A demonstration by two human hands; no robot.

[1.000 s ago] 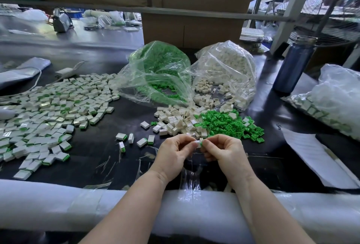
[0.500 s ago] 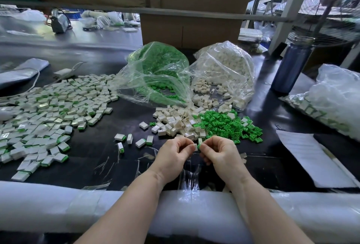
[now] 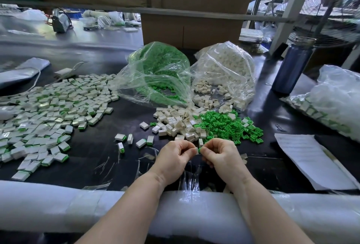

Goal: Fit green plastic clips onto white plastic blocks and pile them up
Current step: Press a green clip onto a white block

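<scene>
White block (image 3: 194, 150) pinched in left hand (image 3: 174, 156), green clip (image 3: 199, 150) in right hand (image 3: 222, 155): light, rigid, slippery; hold by edges.

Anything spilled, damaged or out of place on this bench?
Nothing damaged. Mixing, though: a few white blocks sit in the loose green clip pile, and one green clip lies left of the white pile. A paper clip lies stray beside the paper sheet.

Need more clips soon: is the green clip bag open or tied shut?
Open: the green clip bag gapes toward the hands, clips spilling from it.
</scene>
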